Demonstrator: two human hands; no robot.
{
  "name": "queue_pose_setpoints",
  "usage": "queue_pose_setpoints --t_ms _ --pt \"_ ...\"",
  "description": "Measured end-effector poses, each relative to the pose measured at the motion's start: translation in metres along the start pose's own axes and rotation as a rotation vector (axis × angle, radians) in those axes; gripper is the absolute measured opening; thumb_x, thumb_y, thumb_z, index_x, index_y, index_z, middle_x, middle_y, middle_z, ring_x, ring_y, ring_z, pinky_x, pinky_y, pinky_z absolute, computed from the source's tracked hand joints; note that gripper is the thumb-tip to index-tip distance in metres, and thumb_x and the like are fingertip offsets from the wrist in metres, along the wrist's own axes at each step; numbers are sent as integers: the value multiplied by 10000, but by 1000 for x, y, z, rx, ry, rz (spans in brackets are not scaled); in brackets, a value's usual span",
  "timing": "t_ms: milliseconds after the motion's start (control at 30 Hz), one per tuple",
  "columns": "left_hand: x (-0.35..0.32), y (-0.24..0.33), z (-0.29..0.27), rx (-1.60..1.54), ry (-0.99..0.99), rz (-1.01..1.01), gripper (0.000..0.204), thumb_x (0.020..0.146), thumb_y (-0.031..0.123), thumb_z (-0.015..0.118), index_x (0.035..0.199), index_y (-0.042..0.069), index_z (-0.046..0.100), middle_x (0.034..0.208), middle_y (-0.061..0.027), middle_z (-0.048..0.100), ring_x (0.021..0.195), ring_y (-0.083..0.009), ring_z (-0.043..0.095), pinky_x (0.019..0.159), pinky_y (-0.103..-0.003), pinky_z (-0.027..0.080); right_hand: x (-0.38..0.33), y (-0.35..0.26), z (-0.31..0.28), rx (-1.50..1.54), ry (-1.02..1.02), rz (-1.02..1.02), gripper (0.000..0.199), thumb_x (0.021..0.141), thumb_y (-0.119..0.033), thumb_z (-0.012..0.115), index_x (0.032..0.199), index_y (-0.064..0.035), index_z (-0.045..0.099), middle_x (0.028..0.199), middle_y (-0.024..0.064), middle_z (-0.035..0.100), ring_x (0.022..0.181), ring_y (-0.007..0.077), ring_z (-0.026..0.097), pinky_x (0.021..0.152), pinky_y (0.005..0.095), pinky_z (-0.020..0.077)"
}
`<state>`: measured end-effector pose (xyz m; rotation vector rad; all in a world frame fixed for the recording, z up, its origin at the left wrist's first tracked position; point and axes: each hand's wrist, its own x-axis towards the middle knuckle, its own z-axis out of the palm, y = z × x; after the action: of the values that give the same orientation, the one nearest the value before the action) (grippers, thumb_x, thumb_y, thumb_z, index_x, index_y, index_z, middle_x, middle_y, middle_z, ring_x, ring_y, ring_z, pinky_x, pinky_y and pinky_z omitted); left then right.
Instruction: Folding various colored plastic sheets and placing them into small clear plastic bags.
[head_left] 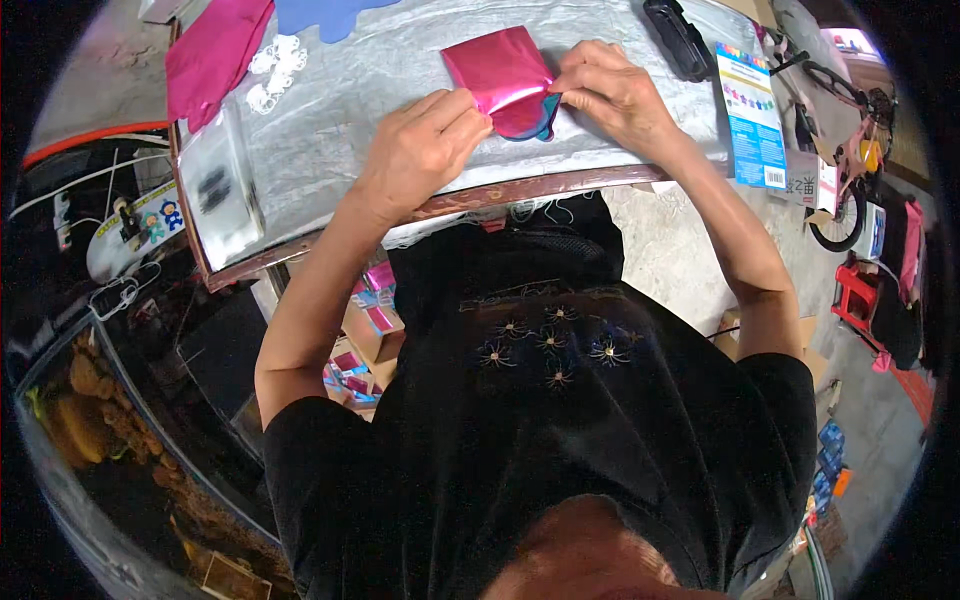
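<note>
A shiny magenta foil pouch (500, 62) lies near the front edge of the table, its open end toward me. Folded magenta and teal fabric (528, 122) sticks partly out of that end; how much lies inside is hidden. With closed fingers, my left hand (422, 145) pinches the left corner of the pouch mouth. On the opposite side, my right hand (618, 98) has thumb and fingers pinched at the right corner, right against the teal edge of the fabric. Whether the right fingertips grip foil alone or fabric too, I cannot tell.
On the grey-covered table (330, 130) lie magenta cloth (215, 60), blue cloth (325, 15), white string bundles (277, 72) and clear plastic bags (220, 190). A black case (680, 40) and a printed blue-and-white card (752, 115) are at right. Below, cardboard boxes (375, 325) hold magenta packets.
</note>
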<state>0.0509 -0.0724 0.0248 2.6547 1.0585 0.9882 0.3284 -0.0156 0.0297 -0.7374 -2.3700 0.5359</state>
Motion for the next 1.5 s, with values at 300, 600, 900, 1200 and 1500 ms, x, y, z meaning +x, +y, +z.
queue_pose_setpoints --t_ms 300,600,900,1200,1500 --pt "-6 21 10 -237 22 -433 140 845 73 775 836 -12 664 751 -104 602 606 -213 585 547 -326 449 -4 -13 9 5 -52 113 146 887 -145 737 903 -5 698 895 71 644 872 245 609 837 385 469" --pt "6 29 11 -174 10 -703 174 866 198 745 819 33 718 798 -153 673 714 -362 660 645 -459 503 -2 -21 23 -81 46 231 178 906 -156 730 899 16 682 830 109 637 803 288 596 751 397 488" --pt "19 36 6 -60 -10 -983 234 812 342 768 817 109 783 767 -131 727 719 -350 712 662 -435 556 -1 -23 31 -184 90 210 156 907 -122 711 884 21 654 833 136 630 809 327 597 749 422 479" --pt "15 24 8 -76 -118 -1108 408 772 538 792 836 135 808 721 -52 742 667 -207 715 647 -344 547 2 -24 31 -283 45 217 106 888 -102 720 879 -20 653 844 113 621 784 318 581 754 425 468" --pt "18 20 10 -7 -129 -1030 301 760 454 797 822 160 816 728 -91 744 723 -306 737 689 -403 579 -2 -26 26 -329 82 265 172 887 -209 726 884 -52 657 837 89 640 844 308 615 777 447 438"
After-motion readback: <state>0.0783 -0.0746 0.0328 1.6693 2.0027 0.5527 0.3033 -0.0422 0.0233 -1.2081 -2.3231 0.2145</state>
